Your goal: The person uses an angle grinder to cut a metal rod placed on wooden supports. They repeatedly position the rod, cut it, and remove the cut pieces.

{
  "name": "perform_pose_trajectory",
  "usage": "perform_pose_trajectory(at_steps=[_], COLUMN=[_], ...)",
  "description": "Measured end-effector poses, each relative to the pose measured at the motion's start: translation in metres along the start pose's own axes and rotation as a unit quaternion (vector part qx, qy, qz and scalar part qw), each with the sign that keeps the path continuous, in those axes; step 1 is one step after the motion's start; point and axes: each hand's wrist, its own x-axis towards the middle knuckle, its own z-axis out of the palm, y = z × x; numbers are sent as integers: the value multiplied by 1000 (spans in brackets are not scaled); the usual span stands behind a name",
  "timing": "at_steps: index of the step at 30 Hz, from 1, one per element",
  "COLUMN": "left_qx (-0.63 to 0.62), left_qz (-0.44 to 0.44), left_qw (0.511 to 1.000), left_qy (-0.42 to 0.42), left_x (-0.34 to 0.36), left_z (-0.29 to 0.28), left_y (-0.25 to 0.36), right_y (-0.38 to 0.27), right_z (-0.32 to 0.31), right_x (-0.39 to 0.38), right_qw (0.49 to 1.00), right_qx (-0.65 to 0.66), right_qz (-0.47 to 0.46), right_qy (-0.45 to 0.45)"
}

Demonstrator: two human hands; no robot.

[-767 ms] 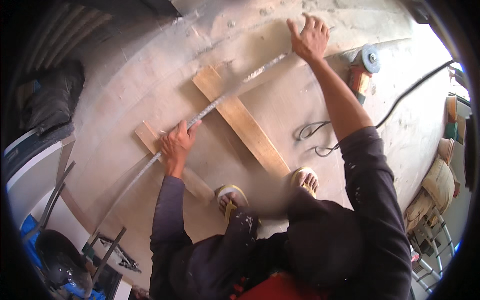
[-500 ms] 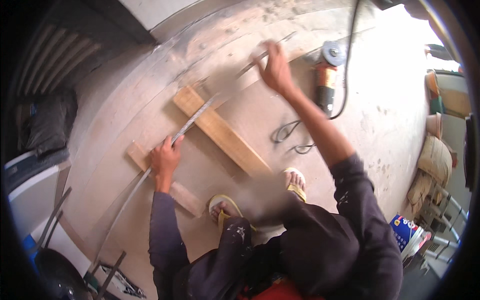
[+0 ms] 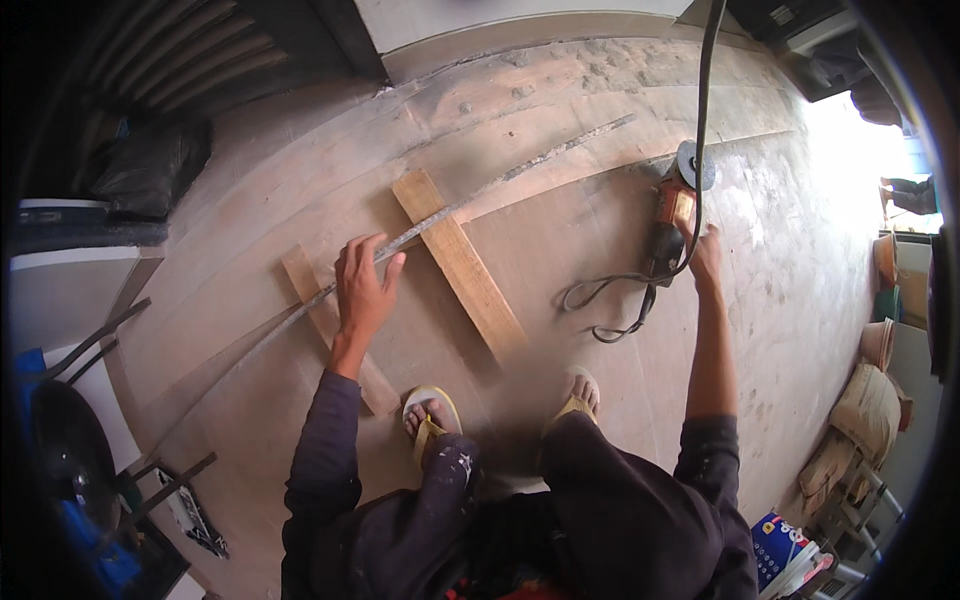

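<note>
A long, thin, rough metal rod lies slantwise over two pieces of wood on the floor. My left hand is over the rod near the shorter piece, thumb and fingers apart, with the rod passing beneath the palm. The thicker wooden block props the rod in the middle, and the thinner wooden strip lies under it further left. On the right, my right hand has its fingers closed at the side of an angle grinder. Its grey disc points away from me; the fingertips are partly hidden.
The grinder's black cord runs up past the disc and loops near the handle. My sandalled feet stand close to the wood. Dark bars and a black round object are at left. Pots, sacks and a blue-white bucket line the right.
My right hand has left the far part of the rod and come to the grinder. The rod now rests across the wood, and my left hand has loosened its grip. The view has turned slightly.
</note>
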Motion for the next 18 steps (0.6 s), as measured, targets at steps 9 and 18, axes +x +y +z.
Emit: perform_pose_trajectory(at_steps=[9, 18], left_qx=[-260, -677], left_qz=[-77, -123], left_qw=[960, 628], left_qy=[-71, -363], left_x=[-9, -20], left_z=[17, 64], left_y=[67, 198], right_y=[-36, -131], right_z=[30, -56], right_x=[-20, -197], right_qw=[966, 713], right_qx=[222, 588], right_qz=[15, -34], right_qy=[-135, -382])
